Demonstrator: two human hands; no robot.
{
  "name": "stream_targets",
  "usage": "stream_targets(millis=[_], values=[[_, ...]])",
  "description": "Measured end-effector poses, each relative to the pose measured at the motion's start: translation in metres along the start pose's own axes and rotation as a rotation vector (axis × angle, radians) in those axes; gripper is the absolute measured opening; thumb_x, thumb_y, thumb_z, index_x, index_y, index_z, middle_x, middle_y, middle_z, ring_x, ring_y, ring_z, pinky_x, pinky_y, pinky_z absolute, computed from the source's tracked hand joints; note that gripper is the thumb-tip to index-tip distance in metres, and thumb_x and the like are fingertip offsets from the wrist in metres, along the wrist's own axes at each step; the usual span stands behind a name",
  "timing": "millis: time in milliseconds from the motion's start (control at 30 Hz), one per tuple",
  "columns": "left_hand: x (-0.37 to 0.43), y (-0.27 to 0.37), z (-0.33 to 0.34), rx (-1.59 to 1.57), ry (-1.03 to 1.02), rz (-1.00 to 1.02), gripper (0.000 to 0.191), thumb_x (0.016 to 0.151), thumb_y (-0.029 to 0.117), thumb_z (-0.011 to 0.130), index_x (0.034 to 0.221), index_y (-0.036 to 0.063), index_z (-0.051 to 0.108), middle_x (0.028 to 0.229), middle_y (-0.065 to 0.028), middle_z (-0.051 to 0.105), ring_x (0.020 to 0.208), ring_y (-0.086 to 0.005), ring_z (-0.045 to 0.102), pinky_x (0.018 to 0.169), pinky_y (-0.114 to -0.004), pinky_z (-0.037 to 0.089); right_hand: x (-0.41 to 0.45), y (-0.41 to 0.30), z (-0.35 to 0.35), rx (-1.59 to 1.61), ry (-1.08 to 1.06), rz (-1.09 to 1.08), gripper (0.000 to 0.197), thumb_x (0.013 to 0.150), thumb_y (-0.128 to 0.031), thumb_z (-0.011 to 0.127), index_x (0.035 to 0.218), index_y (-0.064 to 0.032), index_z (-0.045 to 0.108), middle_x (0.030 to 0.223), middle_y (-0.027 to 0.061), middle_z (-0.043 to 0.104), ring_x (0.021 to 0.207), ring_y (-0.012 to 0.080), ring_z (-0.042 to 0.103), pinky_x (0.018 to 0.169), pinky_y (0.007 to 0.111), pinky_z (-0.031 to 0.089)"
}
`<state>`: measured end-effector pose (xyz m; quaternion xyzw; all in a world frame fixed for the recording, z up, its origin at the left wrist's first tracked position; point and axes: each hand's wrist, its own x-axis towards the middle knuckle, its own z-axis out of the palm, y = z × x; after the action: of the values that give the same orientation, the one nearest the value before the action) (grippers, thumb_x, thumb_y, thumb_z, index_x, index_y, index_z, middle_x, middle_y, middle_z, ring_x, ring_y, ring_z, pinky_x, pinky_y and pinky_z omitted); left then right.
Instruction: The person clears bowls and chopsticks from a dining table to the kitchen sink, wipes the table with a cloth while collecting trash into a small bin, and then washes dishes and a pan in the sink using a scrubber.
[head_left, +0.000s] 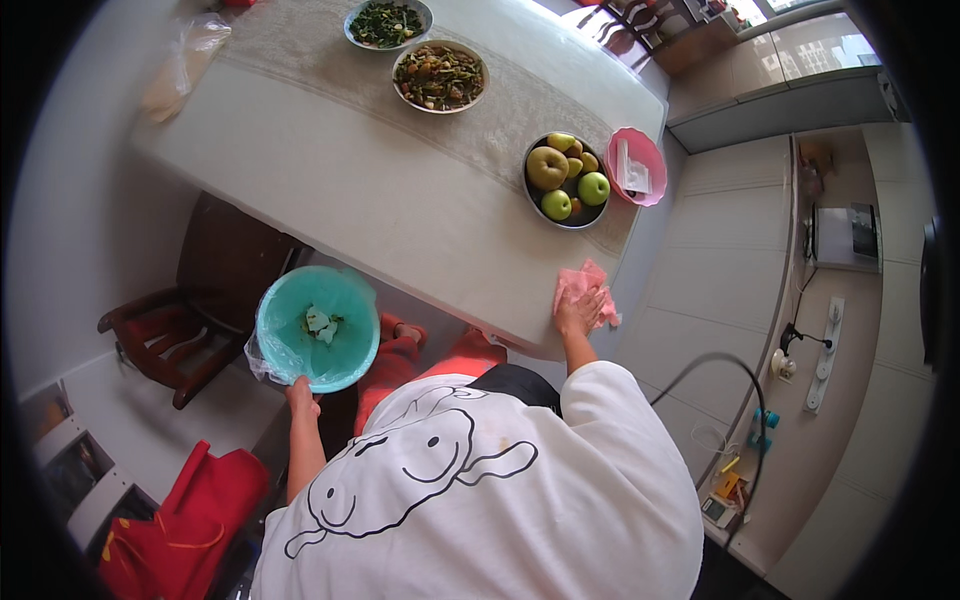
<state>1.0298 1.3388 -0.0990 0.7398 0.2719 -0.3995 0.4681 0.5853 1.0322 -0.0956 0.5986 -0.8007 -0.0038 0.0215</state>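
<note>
My left hand (303, 397) grips the near rim of a teal plastic bin (352, 360), which has a clear plastic liner and some scraps at the bottom. The bin is held beside the table's long near edge. My right hand (580, 310) lies on a crumpled pink cloth (581, 280) at the right corner of the pale covered table (360, 180). A round metal bowl of pears, apples and other small fruit (556, 204) sits beyond that hand, beside a pink scalloped plastic basket (654, 161) holding white packets.
Two bowls of cooked food (440, 76) (385, 25) stand at the table's far side. A plastic bag (187, 64) hangs by the left end. A dark wooden chair (225, 262) is at the left, with red fabric (187, 517) below. White cabinets (720, 247) line the right.
</note>
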Motion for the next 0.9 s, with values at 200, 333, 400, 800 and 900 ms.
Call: stream_targets(millis=[200, 333, 400, 800, 900], values=[[-0.032, -0.035, 0.017, -0.006, 0.042, 0.041, 0.043, 0.069, 0.001, 0.042, 0.111, 0.0075, 0.043, 0.103, -0.0108, 0.049, 0.086, -0.0260, 0.054, 0.061, -0.040, 0.049, 0.006, -0.105, 0.002, 0.368, -0.119, -0.546, 0.066, 0.077, -0.037, 0.044, 0.131, -0.0112, 0.018, 0.135, 0.0162, 0.013, 0.125, 0.0326, 0.010, 0.099, 0.046, 0.010], [-0.062, -0.059, 0.026, 0.003, 0.046, 0.062, 0.042, 0.068, 0.000, 0.042, 0.110, 0.0058, 0.043, 0.102, -0.0106, 0.050, 0.083, -0.0261, 0.055, 0.061, -0.039, 0.049, -0.041, -0.153, -0.045, 0.461, -0.269, -1.110, 0.066, 0.070, -0.042, 0.056, 0.128, -0.0238, 0.030, 0.137, 0.0074, 0.014, 0.126, 0.0313, 0.008, 0.100, 0.050, 0.003], [-0.074, -0.075, 0.026, -0.033, 0.072, 0.032, 0.041, 0.068, 0.001, 0.043, 0.108, 0.0058, 0.044, 0.101, -0.0105, 0.050, 0.083, -0.0258, 0.055, 0.060, -0.038, 0.048, -0.042, -0.111, -0.041, 0.457, -0.280, -1.263, 0.065, 0.070, -0.043, 0.056, 0.127, -0.0239, 0.032, 0.137, 0.0049, 0.016, 0.127, 0.0298, 0.008, 0.100, 0.049, 0.001], [-0.122, -0.150, 0.029, -0.243, 0.110, -0.005, 0.039, 0.068, 0.002, 0.043, 0.107, 0.0017, 0.044, 0.101, -0.0133, 0.050, 0.088, -0.0280, 0.054, 0.063, -0.043, 0.049, -0.014, 0.093, -0.043, 0.324, -0.327, -1.459, 0.068, 0.063, -0.040, 0.061, 0.123, -0.0183, 0.039, 0.132, 0.0072, 0.028, 0.123, 0.0284, 0.021, 0.097, 0.054, 0.005], [-0.128, -0.155, 0.028, -0.295, 0.079, 0.028, 0.041, 0.068, 0.002, 0.044, 0.109, 0.0042, 0.043, 0.102, -0.0129, 0.050, 0.088, -0.0268, 0.054, 0.062, -0.041, 0.049, -0.034, -0.001, -0.033, 0.426, -0.108, -1.375, 0.070, 0.060, -0.041, 0.063, 0.122, -0.0175, 0.040, 0.129, 0.0133, 0.032, 0.122, 0.0324, 0.024, 0.092, 0.062, 0.007]])
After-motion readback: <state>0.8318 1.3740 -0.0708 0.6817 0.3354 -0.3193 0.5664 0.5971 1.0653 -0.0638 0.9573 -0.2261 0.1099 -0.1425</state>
